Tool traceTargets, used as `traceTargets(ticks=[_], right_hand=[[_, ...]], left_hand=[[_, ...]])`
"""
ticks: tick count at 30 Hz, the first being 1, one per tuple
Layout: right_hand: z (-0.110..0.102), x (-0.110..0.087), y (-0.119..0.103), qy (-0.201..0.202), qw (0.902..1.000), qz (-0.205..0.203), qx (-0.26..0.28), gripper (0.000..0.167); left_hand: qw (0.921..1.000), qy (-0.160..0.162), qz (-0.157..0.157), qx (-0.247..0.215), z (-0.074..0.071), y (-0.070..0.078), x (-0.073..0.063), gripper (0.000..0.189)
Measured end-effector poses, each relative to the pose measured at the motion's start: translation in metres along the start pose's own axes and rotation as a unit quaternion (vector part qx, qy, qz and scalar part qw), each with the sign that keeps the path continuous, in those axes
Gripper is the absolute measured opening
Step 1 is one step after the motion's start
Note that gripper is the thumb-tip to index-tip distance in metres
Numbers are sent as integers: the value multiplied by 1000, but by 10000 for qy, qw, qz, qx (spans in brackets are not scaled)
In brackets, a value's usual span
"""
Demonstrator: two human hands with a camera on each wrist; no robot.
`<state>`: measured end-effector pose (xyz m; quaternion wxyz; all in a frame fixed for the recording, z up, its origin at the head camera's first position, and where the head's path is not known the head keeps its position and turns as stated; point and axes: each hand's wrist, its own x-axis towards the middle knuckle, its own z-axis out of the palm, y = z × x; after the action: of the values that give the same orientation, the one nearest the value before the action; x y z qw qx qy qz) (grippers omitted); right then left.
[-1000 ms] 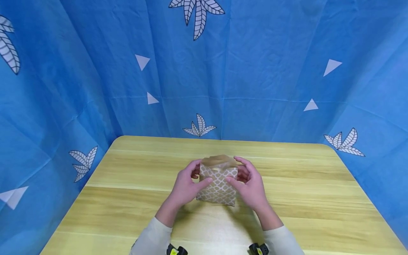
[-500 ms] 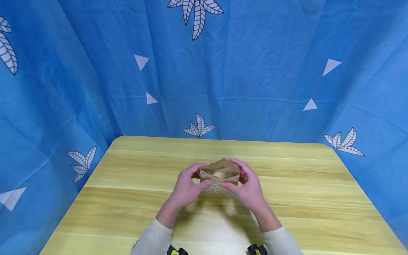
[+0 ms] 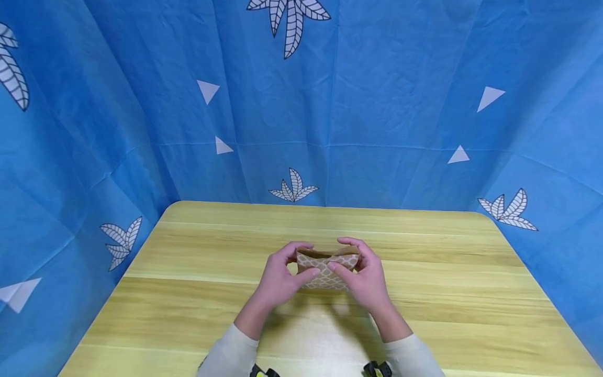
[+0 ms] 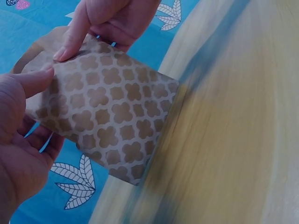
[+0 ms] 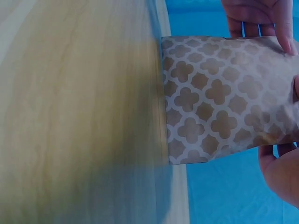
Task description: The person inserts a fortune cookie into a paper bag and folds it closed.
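A small brown paper bag [image 3: 325, 276] with a white quatrefoil lattice print is held between both hands above the middle of the table. Its top edge gapes slightly in the head view, and what is inside is hidden. My left hand [image 3: 279, 275] pinches the bag's left side near the top, thumb on the printed front. On the opposite side my right hand [image 3: 366, 277] holds it likewise, its thumb close to the other one. The left wrist view shows the printed face of the bag [image 4: 117, 107] and its flat bottom edge. Whether that edge touches the table cannot be told.
A light wood-grain table [image 3: 188, 293] spreads out around the hands. Behind it and at both sides hangs a blue cloth [image 3: 386, 94] printed with white leaves and triangles. Dark devices [image 3: 377, 369] sit at both wrists, by the pale sleeves.
The bag's mouth first tipped toward the head camera, showing something pale and rounded inside, then narrowed and hid it. Both hands kept their hold, the right index finger lifting slightly off the back.
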<state>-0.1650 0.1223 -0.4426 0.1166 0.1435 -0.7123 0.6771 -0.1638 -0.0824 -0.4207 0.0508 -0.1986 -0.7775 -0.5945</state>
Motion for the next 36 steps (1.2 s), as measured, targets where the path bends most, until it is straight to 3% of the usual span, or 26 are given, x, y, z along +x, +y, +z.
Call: traceTargets(ticks=[4,7,15,24,36], right_hand=[[0,0,1,-70,9998,-177,-61,51],[1,0,1,-104,9998,-153,-120,55],[5,0,-5,-307,9989,-15,351,57],[11,-1,-29,162,9993,320,-141,55],[0,-4,-22,-123,9998,132,58,67]], left_hand=[[9999,111,-4,-54,1,19,-3,45],[9997,212,-3,-81,2,23,-3,42],[9995,247,35,-178,4,17,-1,44],[9995,121,-238,-181,8,-17,3,68],[9989,336,-311,24,11,-19,3,55]])
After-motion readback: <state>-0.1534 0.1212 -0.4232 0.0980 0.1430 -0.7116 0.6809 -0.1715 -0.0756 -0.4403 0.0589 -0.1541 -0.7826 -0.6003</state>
